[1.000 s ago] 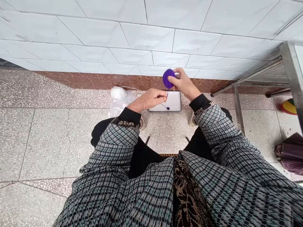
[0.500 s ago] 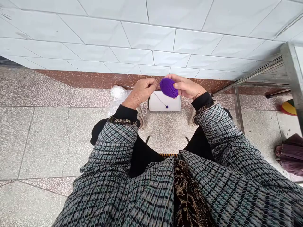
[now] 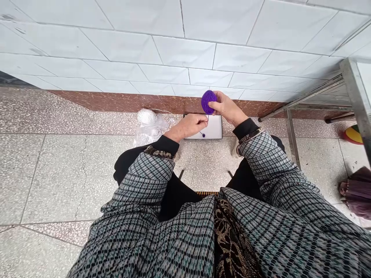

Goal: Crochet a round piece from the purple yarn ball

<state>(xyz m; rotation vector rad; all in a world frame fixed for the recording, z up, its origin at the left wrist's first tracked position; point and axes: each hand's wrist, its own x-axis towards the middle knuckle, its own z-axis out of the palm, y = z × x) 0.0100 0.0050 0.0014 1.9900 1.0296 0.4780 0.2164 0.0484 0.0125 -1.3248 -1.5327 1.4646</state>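
My right hand [image 3: 224,107] is closed around a purple ball of yarn [image 3: 208,102], held up in front of the wall. Below and to the left of the ball, my left hand [image 3: 193,126] pinches the purple strand [image 3: 208,117] that runs down from it. Under my hands a shallow white box [image 3: 214,131] with dark edges sits on the floor. A small dark purple bit of yarn [image 3: 203,135] lies in the box, with a thin strand leading up toward my left hand, which hides part of the box.
A white ball of yarn [image 3: 146,116] and a clear plastic bag [image 3: 147,134] lie on the floor at left. White tiles [image 3: 162,46] cover the wall ahead. A metal-framed table [image 3: 292,133] stands at right, near a red and yellow round object [image 3: 354,134] and a dark purple cloth-like item [image 3: 358,193].
My left hand has moved down and right, from beside the yarn ball to below it. The ball has turned in my right hand, showing a rounder side.
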